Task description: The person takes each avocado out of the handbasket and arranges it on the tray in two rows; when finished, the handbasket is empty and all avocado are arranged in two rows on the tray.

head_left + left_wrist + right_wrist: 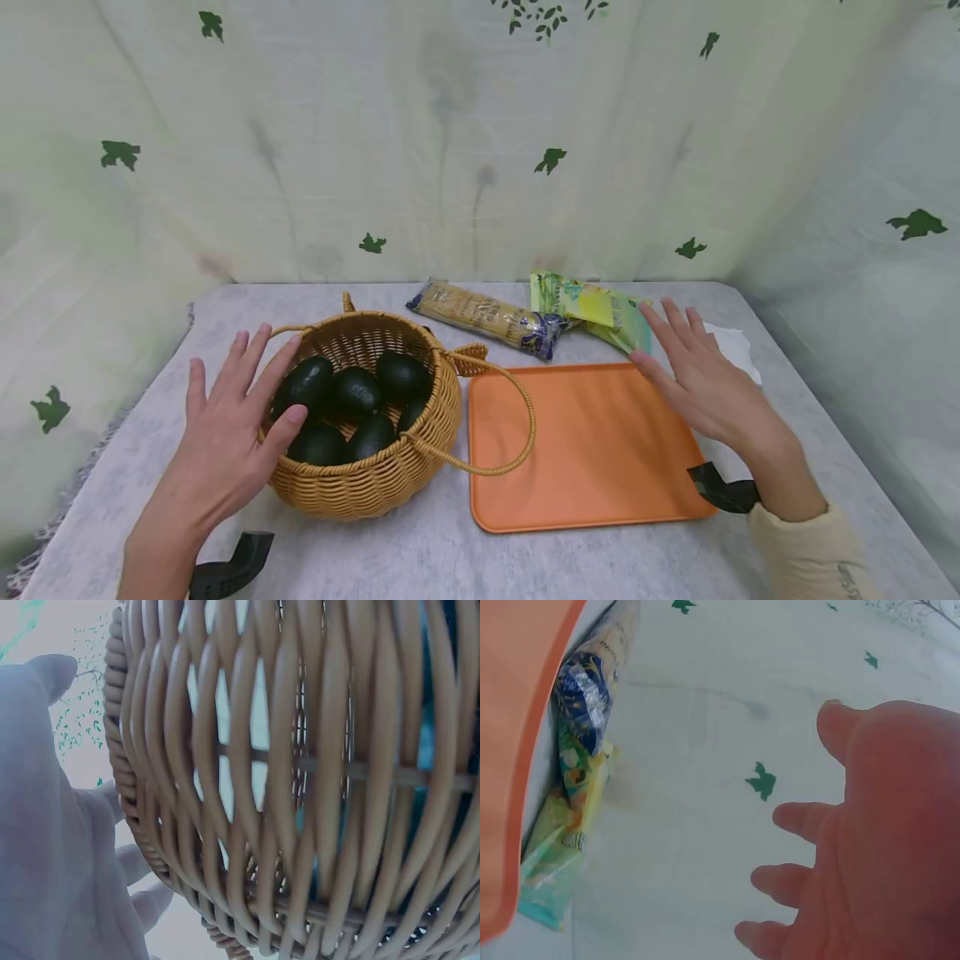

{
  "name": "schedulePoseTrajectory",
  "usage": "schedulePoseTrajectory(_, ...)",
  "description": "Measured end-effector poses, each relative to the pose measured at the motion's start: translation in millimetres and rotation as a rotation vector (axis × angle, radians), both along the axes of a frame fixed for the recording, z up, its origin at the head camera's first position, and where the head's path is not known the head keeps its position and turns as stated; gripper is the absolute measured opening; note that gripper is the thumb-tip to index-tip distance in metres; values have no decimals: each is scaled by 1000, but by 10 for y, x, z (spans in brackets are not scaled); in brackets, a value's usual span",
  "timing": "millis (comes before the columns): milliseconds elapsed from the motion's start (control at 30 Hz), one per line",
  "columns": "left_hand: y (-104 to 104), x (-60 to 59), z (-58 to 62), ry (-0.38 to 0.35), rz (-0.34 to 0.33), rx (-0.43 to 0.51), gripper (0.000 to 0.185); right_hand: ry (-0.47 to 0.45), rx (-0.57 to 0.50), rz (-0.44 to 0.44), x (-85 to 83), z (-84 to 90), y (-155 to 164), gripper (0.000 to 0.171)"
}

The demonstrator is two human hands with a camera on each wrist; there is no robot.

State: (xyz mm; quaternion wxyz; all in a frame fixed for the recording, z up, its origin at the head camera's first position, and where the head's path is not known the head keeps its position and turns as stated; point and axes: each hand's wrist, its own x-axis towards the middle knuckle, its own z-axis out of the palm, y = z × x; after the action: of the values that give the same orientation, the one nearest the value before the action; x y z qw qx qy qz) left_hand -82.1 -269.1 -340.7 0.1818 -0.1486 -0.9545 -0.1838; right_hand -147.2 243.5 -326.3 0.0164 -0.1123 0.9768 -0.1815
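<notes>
**Mia:** What is the left hand (225,433) doing, down here close to us?

**Ben:** It is lying flat against the near side of the wicker basket (375,483). The fingers are staying straight and spread out. They are touching the rim, not grabbing anything.

**Mia:** And what is sitting inside the basket?

**Ben:** Dark green avocados (352,392). I am counting about six, all piled together. None is sitting outside the basket.

**Mia:** What about the right hand (701,379)?

**Ben:** It is hovering over the far right corner of the orange tray (585,450), open and loose, holding nothing.

**Mia:** Is anything lying on the tray?

**Ben:** Only the basket's loop handle (510,433) is hanging over its left edge. So I am thinking the work is just starting, with every avocado waiting in the basket.

**Mia:** And farther back?

**Ben:** A long cracker packet (487,317) and a green and yellow packet (592,312) are lying just behind the tray, near the leafy curtain (480,142).
</notes>
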Motion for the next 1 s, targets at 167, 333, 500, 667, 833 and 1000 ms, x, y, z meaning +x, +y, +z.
schedulePoseTrajectory(167, -31, -16, -25, 26, -30, 55, 71, 21, -96, 41, -26, 10, -60, 78)
schedulePoseTrajectory(333, -65, -36, -67, 38, -64, 144, 73, 81, -194, 62, -77, -12, -164, 75)
schedulePoseTrajectory(500, -76, -56, -139, 16, -87, 240, 74, 134, -299, 102, -156, -65, -305, 72)
schedulePoseTrajectory(667, -100, -82, -223, -6, -96, 273, 78, 130, -408, 173, -230, -88, -481, 68)
schedulePoseTrajectory(833, -127, -95, -286, -24, -93, 286, 81, 136, -475, 236, -277, -38, -704, 65)
schedulePoseTrajectory(1000, -139, -109, -316, -22, -101, 312, 83, 137, -522, 298, -321, 26, -903, 64)
